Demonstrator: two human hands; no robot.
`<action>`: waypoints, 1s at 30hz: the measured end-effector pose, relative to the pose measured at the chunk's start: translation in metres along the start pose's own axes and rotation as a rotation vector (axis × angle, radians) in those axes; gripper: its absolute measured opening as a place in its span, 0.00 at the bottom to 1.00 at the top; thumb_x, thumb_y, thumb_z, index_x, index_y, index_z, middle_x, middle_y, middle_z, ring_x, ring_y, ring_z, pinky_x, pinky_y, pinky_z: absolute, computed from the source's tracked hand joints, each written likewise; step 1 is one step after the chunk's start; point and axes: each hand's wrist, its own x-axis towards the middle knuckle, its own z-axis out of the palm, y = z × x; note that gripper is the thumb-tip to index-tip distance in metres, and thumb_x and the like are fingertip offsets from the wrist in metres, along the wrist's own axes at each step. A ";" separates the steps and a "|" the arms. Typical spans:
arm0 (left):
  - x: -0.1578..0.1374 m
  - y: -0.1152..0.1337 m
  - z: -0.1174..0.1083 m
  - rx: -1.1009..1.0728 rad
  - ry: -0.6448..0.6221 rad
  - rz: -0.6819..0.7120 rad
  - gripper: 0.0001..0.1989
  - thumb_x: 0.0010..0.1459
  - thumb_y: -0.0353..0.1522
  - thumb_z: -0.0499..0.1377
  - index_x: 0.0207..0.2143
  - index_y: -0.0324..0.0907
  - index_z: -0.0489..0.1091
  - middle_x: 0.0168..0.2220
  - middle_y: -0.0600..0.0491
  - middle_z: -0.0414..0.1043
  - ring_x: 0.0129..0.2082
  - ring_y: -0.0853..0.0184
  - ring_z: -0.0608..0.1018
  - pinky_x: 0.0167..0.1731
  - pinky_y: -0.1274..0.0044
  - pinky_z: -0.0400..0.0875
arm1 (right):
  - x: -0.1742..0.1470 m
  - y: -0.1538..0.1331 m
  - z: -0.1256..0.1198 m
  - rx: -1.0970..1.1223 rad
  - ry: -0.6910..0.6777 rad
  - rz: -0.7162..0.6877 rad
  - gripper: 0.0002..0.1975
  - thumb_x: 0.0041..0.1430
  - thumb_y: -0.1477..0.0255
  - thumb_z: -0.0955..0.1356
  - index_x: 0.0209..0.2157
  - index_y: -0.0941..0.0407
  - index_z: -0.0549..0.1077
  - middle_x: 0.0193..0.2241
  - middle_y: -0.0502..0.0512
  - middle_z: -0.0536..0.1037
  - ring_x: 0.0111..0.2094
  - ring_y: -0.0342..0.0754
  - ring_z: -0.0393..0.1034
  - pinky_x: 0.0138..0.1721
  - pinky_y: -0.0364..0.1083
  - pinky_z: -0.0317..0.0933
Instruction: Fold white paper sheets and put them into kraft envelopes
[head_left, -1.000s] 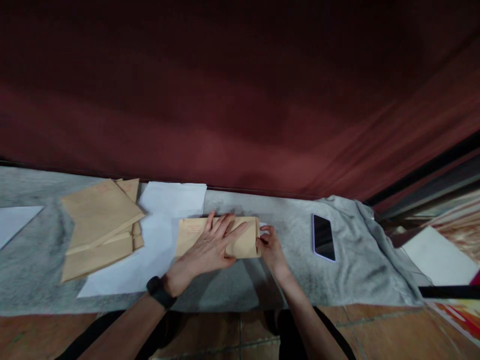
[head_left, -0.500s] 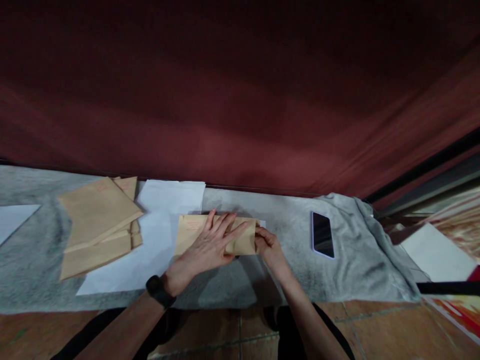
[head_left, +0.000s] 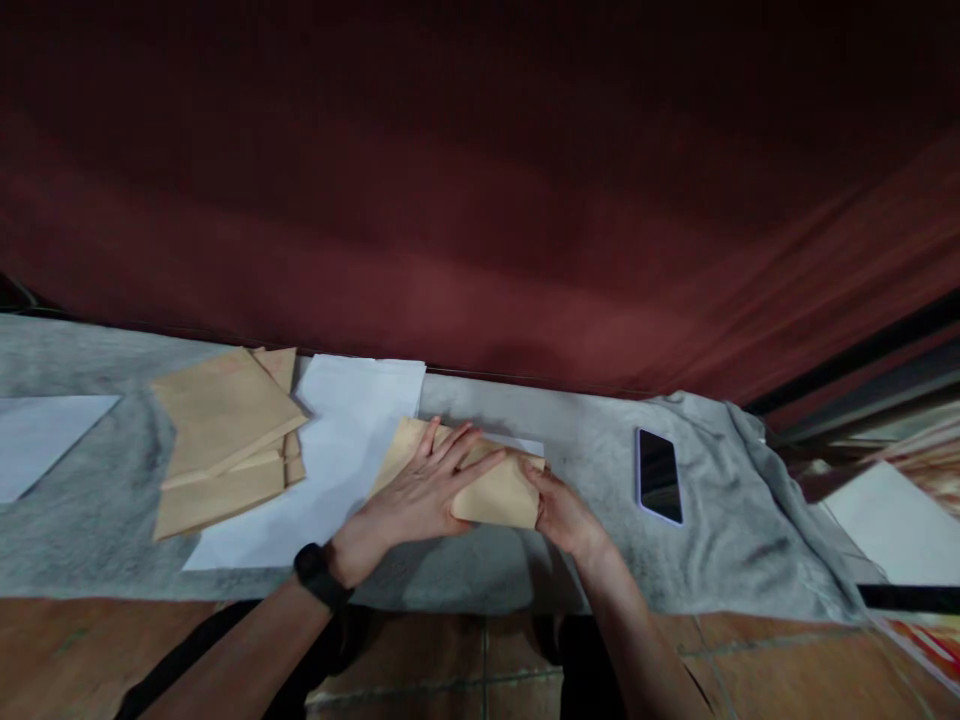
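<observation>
A brown paper envelope (head_left: 491, 497) lies in front of me, tilted slightly down to the right. My left hand (head_left: 420, 485), with a black watch on its wrist, rests flat across the envelope's middle with its fingers spread. At the right end, my right hand (head_left: 561, 508) pinches the envelope's edge, thumb on top and the other fingers partly hidden. Just behind the envelope a strip of white paper (head_left: 517, 443) shows, partly covered by it. The envelope's left part overlaps the large white sheets (head_left: 330, 450).
Several brown envelopes (head_left: 225, 410) are piled on the left, partly over the white sheets. Another white sheet (head_left: 45, 435) lies at the far left. A phone (head_left: 660, 476) rests on the grey cloth (head_left: 600, 560) to the right. Dark red fabric (head_left: 480, 250) hangs behind.
The envelope has turned, its right end swinging toward me. My right hand has shifted from the open end to a thumb-on-top hold on its edge. My left hand still lies across it.
</observation>
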 end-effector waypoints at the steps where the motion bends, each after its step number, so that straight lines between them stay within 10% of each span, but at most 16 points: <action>1: -0.001 -0.002 0.000 -0.014 -0.007 -0.009 0.56 0.50 0.43 0.70 0.74 0.54 0.41 0.73 0.41 0.47 0.73 0.47 0.52 0.69 0.48 0.33 | 0.000 -0.001 -0.001 0.026 0.010 0.025 0.26 0.50 0.56 0.78 0.47 0.54 0.74 0.40 0.53 0.84 0.40 0.50 0.80 0.40 0.46 0.73; 25: -0.005 -0.023 -0.007 0.046 0.067 -0.036 0.49 0.56 0.40 0.66 0.74 0.50 0.43 0.65 0.41 0.62 0.65 0.49 0.64 0.68 0.50 0.42 | -0.009 -0.030 -0.003 -0.166 -0.063 0.005 0.29 0.54 0.45 0.70 0.43 0.56 0.76 0.39 0.61 0.83 0.43 0.56 0.79 0.44 0.52 0.71; 30: -0.015 -0.059 -0.018 0.060 0.133 -0.159 0.51 0.56 0.42 0.65 0.74 0.46 0.40 0.65 0.38 0.62 0.67 0.47 0.62 0.69 0.49 0.39 | 0.003 -0.043 -0.040 -0.578 0.502 -0.345 0.25 0.50 0.46 0.70 0.36 0.54 0.74 0.29 0.52 0.79 0.29 0.48 0.72 0.31 0.47 0.67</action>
